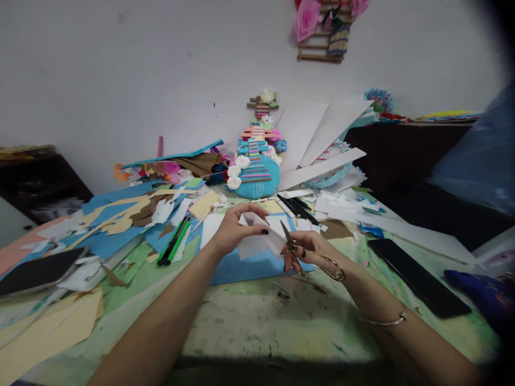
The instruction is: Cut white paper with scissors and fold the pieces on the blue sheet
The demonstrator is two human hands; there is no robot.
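In the middle of the head view my left hand (240, 228) pinches a folded sheet of white paper (257, 242) between thumb and fingers, just above the table. My right hand (311, 249) is closed around gold-handled scissors (295, 251). Their dark blades point up and to the left, close beside the right edge of the white paper; I cannot tell whether they touch it. Under both hands lies a blue sheet (241, 268), with more white paper on it. A bracelet (384, 320) circles my right wrist.
A green cutter knife (175, 241) and paper scraps (148, 209) lie to the left. Black pens (300, 208) sit behind my hands. A black phone (418, 276) rests on the right. A blue paper instrument (257, 177) with white flowers leans at the wall.
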